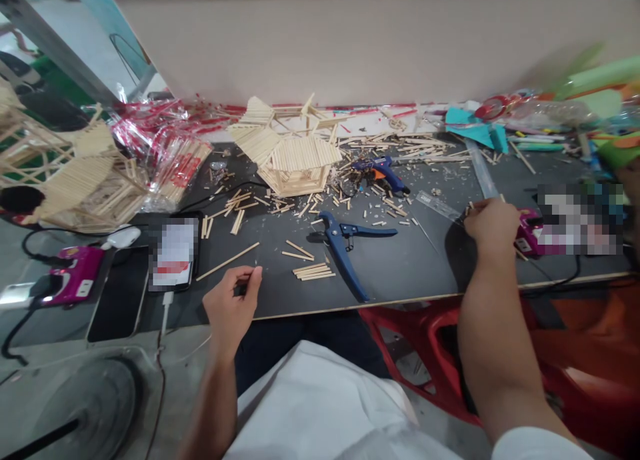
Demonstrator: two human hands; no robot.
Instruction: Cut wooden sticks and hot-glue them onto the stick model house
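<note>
My left hand [233, 307] is just over the table's front edge, thumb and forefinger curled together; whatever they pinch is too small to name. Near it lie a long wooden stick [227, 261] and a small row of cut sticks [314, 272]. At the right, my right hand [493, 227] has its fingers bent together beside a purple power strip [530, 232]. Light stick ends show around these fingers, but their grip is hidden. Between the hands rests a blue-handled cutter [345, 253]. Behind it stands a model of wooden sticks [295, 157], with a blue glue gun [377, 170] alongside.
Stick offcuts [400, 147] litter the back of the dark table [400, 273]. A clear ruler [483, 170] lies near my right hand. On the left are two phones [120, 293], another power strip [75, 273], bagged sticks [177, 170] and a larger stick model [90, 187]. A red stool [425, 347] stands below.
</note>
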